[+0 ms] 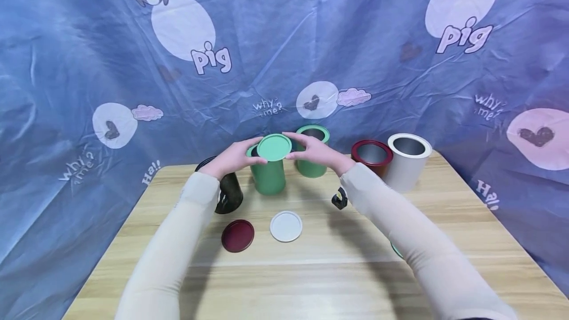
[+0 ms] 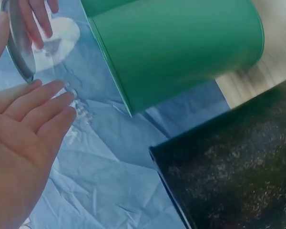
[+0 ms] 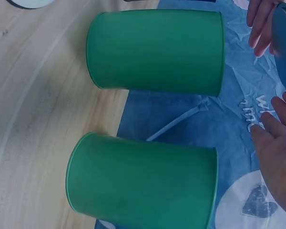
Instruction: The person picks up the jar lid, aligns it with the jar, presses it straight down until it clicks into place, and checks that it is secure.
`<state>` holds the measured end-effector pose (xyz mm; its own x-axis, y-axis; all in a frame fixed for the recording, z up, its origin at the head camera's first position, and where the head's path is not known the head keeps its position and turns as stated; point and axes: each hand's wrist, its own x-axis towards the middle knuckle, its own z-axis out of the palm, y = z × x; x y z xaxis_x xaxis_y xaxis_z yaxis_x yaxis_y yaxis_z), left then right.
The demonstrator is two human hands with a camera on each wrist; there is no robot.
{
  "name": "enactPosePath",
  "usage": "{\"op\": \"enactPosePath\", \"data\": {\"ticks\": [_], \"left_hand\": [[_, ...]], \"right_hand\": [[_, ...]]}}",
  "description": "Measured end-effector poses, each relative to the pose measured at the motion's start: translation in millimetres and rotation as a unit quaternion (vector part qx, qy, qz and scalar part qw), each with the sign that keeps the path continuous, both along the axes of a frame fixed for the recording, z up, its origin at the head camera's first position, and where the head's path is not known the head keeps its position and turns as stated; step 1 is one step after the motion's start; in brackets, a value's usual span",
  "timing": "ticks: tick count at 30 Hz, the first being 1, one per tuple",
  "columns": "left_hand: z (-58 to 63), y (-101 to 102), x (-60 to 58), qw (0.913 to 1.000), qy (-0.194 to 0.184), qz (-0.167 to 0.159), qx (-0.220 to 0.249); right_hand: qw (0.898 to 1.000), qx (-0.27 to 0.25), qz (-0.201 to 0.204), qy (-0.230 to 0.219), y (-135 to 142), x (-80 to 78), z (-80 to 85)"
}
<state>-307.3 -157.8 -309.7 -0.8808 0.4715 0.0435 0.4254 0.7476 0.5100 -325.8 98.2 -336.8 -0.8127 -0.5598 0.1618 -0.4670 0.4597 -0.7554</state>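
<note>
A round green lid (image 1: 274, 147) is held up between both hands, over the open mouth of the nearer green canister (image 1: 268, 181). My left hand (image 1: 233, 157) holds the lid's left edge with thumb and fingertips. At the opposite edge, my right hand (image 1: 321, 153) holds it the same way. The left wrist view shows the lid (image 2: 20, 45) edge-on, apart from the canister's rim. Just behind and to the right stands a second green canister (image 1: 313, 168), uncovered. A black canister (image 1: 232, 192) is under the left wrist, partly hidden by it.
A dark red lid (image 1: 237, 236) and a white lid (image 1: 286, 226) lie flat on the wooden table (image 1: 266, 285). Open red (image 1: 378, 167) and white (image 1: 406, 174) canisters stand at right. A small black object (image 1: 340, 199) and another green lid's edge (image 1: 396, 250) show by the right sleeve.
</note>
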Motion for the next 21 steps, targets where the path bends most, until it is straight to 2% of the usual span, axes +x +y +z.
{"op": "enactPosePath", "data": {"ticks": [6,10,15,21], "left_hand": [[0.5,-3.6,-12.6,0.9997,-0.013,-0.016,-0.010],[0.3,-4.9,-18.4,0.9993,-0.016,-0.013,-0.031],[0.2,-6.6,-20.7,0.9982,-0.021,-0.013,-0.054],[-4.3,-8.9,-21.9,0.9976,-0.035,0.003,-0.060]], "right_hand": [[0.999,-0.008,-0.006,-0.031,-7.1,-10.2,-4.1],[0.999,-0.010,-0.002,-0.042,-10.2,-15.0,-5.9],[0.999,-0.005,-0.001,-0.046,-12.9,-19.4,-9.0],[0.998,-0.005,0.005,-0.058,-17.3,-26.3,-17.1]]}}
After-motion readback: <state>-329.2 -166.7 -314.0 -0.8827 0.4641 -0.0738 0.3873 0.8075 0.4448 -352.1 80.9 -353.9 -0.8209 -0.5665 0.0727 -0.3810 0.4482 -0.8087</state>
